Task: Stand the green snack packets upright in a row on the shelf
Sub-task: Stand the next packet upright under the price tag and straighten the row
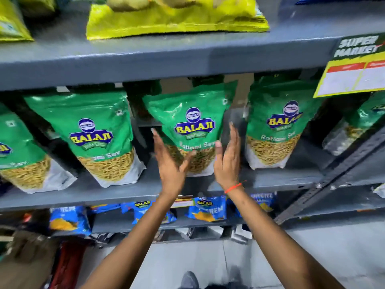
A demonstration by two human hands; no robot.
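Hands come up on both sides of one green packet: the left hand (169, 163) is flat and open with its fingers straight, its thumb across the lower front of the middle packet (190, 130), and the right hand (228, 157) is open too, palm turned in just beside the packet's right edge. Neither hand grips it; whether the right palm touches the bag is hard to tell. An orange thread (233, 187) is tied round the right wrist. The middle packet stands on the grey shelf (125, 195), with its top leaning a little to the left. Its top half is green with a blue and yellow badge, and its clear lower part shows thin yellow snack sticks inside. A left packet (91, 134) stands well apart from it and tilts to the left, filled with the same sticks. A right packet (275, 124) stands near the right hand, more upright. Part of another green packet (18, 151) shows at the far left edge. A yellow bag (177, 17) lies on the shelf above. Blue packets (206, 208) sit on the shelf below. A yellow price sign (354, 74) hangs at the top right.
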